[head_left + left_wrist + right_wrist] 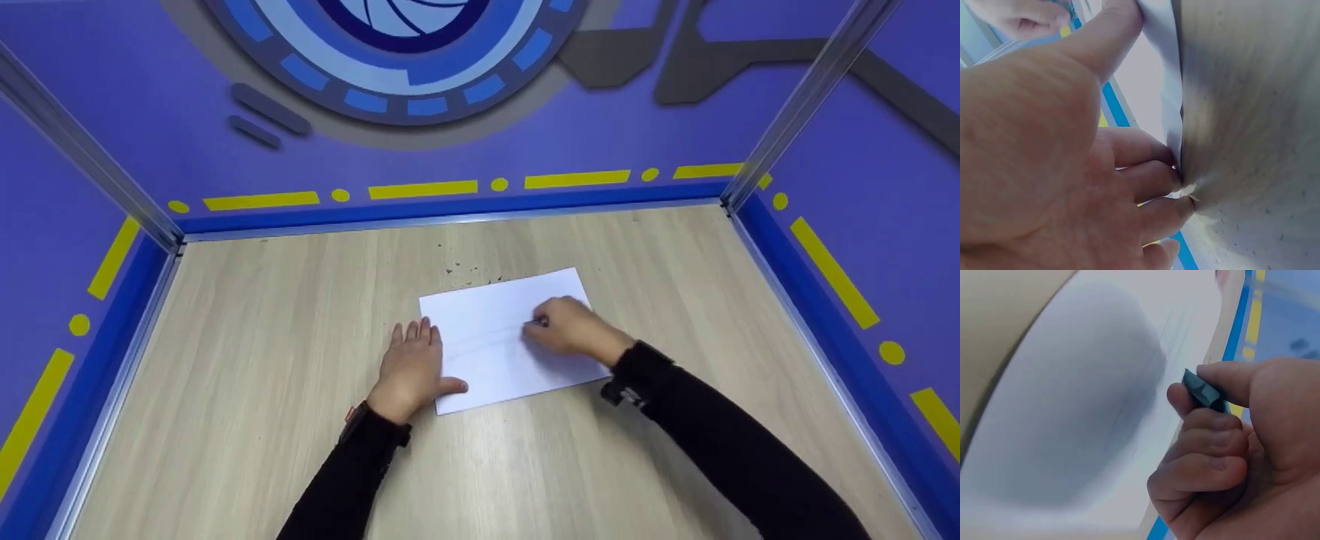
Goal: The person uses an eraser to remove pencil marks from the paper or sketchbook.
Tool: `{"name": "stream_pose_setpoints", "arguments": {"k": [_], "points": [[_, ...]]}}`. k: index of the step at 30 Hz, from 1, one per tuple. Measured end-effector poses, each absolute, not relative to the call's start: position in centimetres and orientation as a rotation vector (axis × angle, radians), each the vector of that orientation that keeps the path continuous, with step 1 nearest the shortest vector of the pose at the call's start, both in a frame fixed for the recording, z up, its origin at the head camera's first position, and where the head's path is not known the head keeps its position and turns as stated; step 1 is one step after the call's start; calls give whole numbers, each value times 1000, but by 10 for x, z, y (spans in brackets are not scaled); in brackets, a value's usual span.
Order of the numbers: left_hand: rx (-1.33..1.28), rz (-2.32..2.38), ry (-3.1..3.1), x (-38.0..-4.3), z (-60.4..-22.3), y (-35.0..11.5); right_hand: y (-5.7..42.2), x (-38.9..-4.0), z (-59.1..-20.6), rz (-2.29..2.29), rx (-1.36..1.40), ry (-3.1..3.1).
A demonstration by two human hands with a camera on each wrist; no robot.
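A white sheet of paper (487, 375) lies slightly turned on the table, with faint grey lines across its middle. On its left edge rests my left hand (411, 367), its fingers extended and the thumb spread onto the sheet. In the left wrist view, the fingers (1148, 180) touch the table and the paper's edge. Over the right half of the sheet, my right hand (568, 326) pinches a small dark eraser (1203, 391) between thumb and index finger. The other fingers are curled below it. Pale streaks run over the paper (1145, 416) near this hand.
Small dark crumbs (454, 268) are scattered on the wooden table (285, 360) behind the sheet. Purple panels with yellow dashes (424, 190) wall in the back, left and right sides, with metal strips (450, 220) along the base.
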State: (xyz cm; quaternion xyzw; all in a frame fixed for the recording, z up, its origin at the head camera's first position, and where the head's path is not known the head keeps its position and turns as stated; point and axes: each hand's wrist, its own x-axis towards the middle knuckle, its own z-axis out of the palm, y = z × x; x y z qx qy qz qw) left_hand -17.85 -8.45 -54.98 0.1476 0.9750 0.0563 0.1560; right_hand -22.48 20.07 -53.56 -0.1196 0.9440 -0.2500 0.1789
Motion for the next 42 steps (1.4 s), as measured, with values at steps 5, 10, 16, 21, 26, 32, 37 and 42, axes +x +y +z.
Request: {"name": "stream_pose_setpoints", "arguments": {"k": [5,10,16,21,26,32,37,42], "points": [[443,161,2794,-179,-549,-82,135,-217,-537,-630,-458,2648],[476,156,2806,-178,-549,-83,85,-214,-537,-489,-527,2658],[504,159,2835,-178,-548,-82,71,-218,-551,-381,-630,2685],[468,156,2810,-179,-548,-81,84,-219,-552,-369,-607,2707],[437,108,2794,-179,-547,-82,124,-223,-555,-439,-492,2748],[402,112,2768,-177,-548,-84,197,-226,-560,-581,-250,2762],[413,115,2774,-179,-549,-84,241,-225,-558,-572,-110,2797],[422,118,2780,-178,-551,-83,252,-223,-555,-532,-86,2803]]}}
